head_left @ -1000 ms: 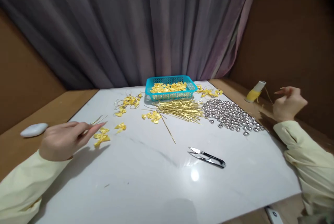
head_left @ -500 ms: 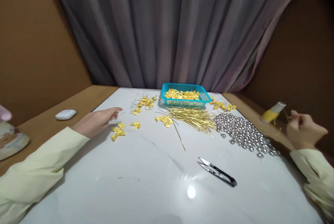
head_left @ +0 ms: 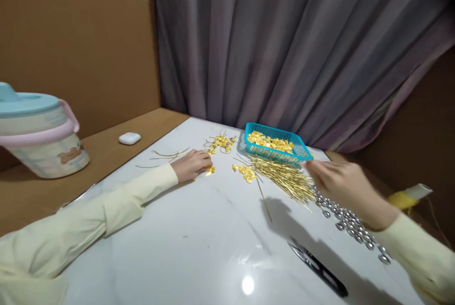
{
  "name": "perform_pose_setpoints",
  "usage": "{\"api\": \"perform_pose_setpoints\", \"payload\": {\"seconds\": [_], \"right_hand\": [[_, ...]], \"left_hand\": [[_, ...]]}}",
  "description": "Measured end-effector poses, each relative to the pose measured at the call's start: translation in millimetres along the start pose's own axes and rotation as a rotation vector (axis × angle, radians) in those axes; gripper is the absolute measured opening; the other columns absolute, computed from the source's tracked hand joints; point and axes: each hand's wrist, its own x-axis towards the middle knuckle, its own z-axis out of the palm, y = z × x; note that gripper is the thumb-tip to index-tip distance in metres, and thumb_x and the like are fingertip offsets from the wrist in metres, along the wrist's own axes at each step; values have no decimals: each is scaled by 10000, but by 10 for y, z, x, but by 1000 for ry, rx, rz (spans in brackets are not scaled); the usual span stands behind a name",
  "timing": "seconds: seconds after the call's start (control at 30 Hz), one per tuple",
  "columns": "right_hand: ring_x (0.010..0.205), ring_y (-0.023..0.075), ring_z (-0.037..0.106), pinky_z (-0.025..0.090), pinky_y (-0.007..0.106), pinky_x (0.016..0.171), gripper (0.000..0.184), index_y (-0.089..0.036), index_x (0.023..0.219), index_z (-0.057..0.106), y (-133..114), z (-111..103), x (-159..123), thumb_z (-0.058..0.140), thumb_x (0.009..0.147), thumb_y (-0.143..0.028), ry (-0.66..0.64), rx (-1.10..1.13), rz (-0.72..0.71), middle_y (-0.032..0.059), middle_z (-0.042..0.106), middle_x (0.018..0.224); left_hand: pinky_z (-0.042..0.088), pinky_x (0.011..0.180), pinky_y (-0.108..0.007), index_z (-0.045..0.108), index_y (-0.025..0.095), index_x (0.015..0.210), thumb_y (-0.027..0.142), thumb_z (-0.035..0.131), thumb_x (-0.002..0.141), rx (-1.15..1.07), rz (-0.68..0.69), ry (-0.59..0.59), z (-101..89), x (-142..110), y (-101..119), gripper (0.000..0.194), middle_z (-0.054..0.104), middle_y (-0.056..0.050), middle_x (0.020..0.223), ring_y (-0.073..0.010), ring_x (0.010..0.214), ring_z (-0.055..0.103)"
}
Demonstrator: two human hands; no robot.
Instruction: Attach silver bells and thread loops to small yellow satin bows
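Observation:
My left hand (head_left: 190,165) lies on the white table (head_left: 185,248) with its fingers curled down onto small yellow ribbon bows; one bow (head_left: 210,171) shows at the fingertips. A few loose gold wires (head_left: 170,155) lie just behind that hand. My right hand (head_left: 337,182) hovers over the pile of gold wires (head_left: 284,177), its blurred fingers stretched toward the corner of the blue basket (head_left: 302,153), which holds yellow bows. Nothing shows in it. More bows (head_left: 245,172) lie between my hands.
Silver beads (head_left: 350,224) spread under my right wrist. Black thread snips (head_left: 320,269) lie near the front. A yellow thread spool (head_left: 408,196) is at the right, a white earbud case (head_left: 130,138) and a blue-lidded, pink-handled jug (head_left: 39,139) on the wooden ledge at left.
The view has swung left, revealing the jug. My right hand left the spool and moved left over the gold wires. My left hand slid forward onto the bows, with gold wires now lying behind it.

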Motion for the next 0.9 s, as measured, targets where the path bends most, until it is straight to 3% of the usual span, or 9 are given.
{"api": "perform_pose_setpoints", "payload": {"seconds": [0.07,0.13,0.2,0.3,0.43,0.57,0.7,0.8,0.9], "right_hand": [[542,167,567,317,257,496,307,-221,657,532,-419,125,283,324,876,-275,-99,174,-14,23,589,565],[662,203,585,350,276,546,261,-215,776,556,-789,323,532,343,895,-308,-192,422,-8,63,628,718],[764,229,583,371,286,575,189,-204,899,551,-1078,563,751,410,878,-328,-204,501,-45,90,634,841],[848,225,565,391,281,617,206,-171,1000,511,-1345,906,999,485,847,-307,-208,603,-70,118,609,968],[758,154,558,385,223,617,93,-174,862,520,-1462,1125,1101,524,782,-126,-233,724,-115,44,609,824],[705,119,534,369,197,612,179,-179,787,504,-1425,1003,976,496,711,-17,-239,779,-146,4,588,763],[705,132,500,355,213,604,222,-174,784,484,-1342,743,782,458,676,18,-215,783,-124,19,557,771],[713,136,492,365,219,616,210,-169,781,469,-1289,564,623,439,688,17,-201,799,-113,34,544,788],[692,128,500,374,208,601,184,-173,788,448,-1255,401,426,433,723,-2,-219,862,-93,28,547,772]], "left_hand": [[341,757,-330,549,171,822,198,422,864,-32,-26,19,15,-24,11,136,585,-64,868,-196,828,518],[348,741,-309,523,170,803,197,438,860,-66,-39,34,16,-47,36,106,585,-52,853,-185,812,520],[359,737,-287,500,171,798,191,462,849,-100,-41,47,14,-67,80,66,580,-40,839,-175,809,521],[373,734,-268,474,174,785,181,497,825,-143,-23,57,17,-96,168,47,564,-22,811,-165,792,515],[375,743,-285,459,177,764,179,464,836,-188,4,81,30,-128,267,71,537,-11,768,-167,764,500],[380,750,-314,468,168,835,183,410,853,-239,1,149,11,-114,345,62,538,-44,843,-190,820,488],[362,821,-350,490,172,978,251,483,829,-290,33,172,-38,-94,509,169,551,-74,997,-233,978,457],[380,774,-308,521,181,928,248,441,861,-388,65,75,-64,-100,699,124,588,-42,901,-193,877,511],[379,746,-288,544,183,856,196,371,887,-430,90,51,-73,-124,913,177,602,-23,817,-166,793,527]]}}
